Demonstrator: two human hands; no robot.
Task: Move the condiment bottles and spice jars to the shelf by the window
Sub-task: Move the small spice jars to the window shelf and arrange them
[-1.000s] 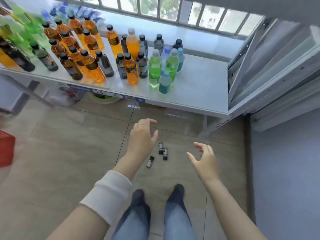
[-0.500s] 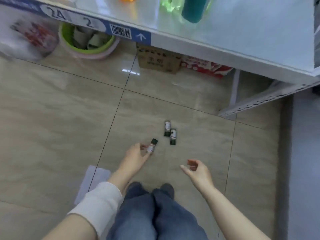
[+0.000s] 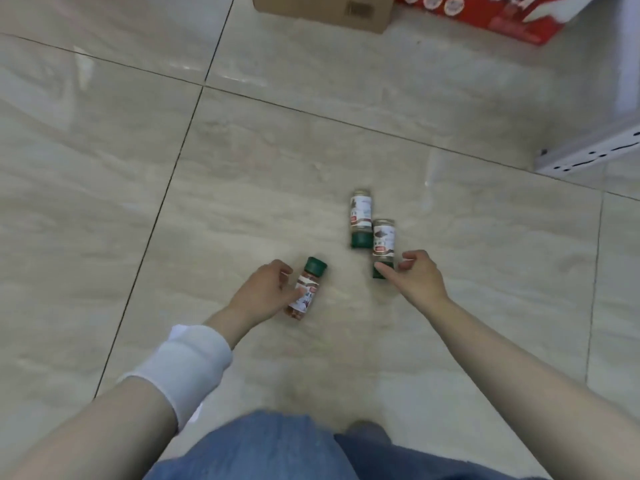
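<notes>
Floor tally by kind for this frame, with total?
Spice jars, green caps: 3 (one gripped by the left hand; two lying loose, the right hand touching the nearer)
Cardboard box: 1
Red package: 1
Total: 5

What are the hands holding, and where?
Left hand grips the red spice jar round its body. Right hand touches the cap of a second jar; grip unclear.

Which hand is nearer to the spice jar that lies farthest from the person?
Right. The right hand is near the far jar, its fingers at the jar beside it. The left hand is farther away, holding the reddish jar.
</notes>
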